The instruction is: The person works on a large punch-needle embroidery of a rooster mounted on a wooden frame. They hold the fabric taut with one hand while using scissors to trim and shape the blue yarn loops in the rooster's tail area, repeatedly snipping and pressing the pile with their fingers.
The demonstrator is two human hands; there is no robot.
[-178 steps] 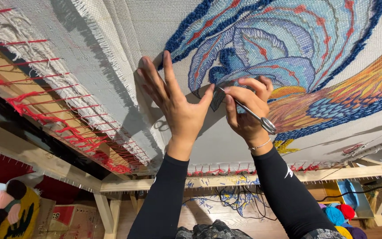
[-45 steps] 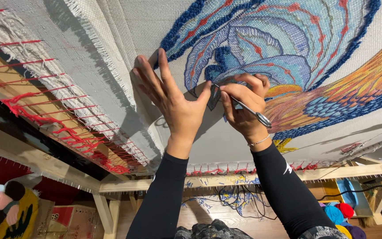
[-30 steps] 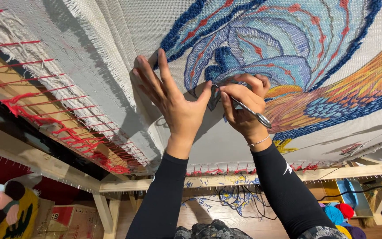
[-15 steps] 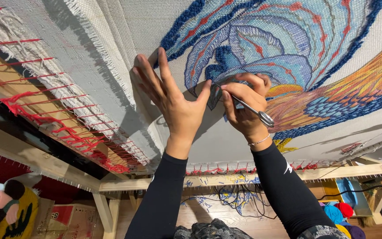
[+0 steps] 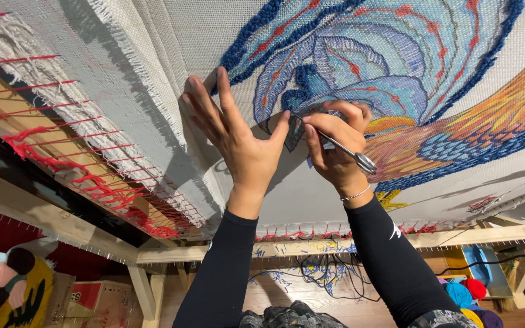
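— Where are the hands?
— Mid-frame: the left hand (image 5: 238, 143) lies flat, fingers released, on the tufted rug (image 5: 396, 67).
— The right?
— The right hand (image 5: 335, 143) is clenched around metal scissors (image 5: 341, 149), blades at the blue pile.

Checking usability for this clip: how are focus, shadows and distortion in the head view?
Head view: sharp on the left hand, right hand and metal tool; soft hand shadows on the tufted rug cloth; wide-angle bending of the wooden frame at the edges; no glare.
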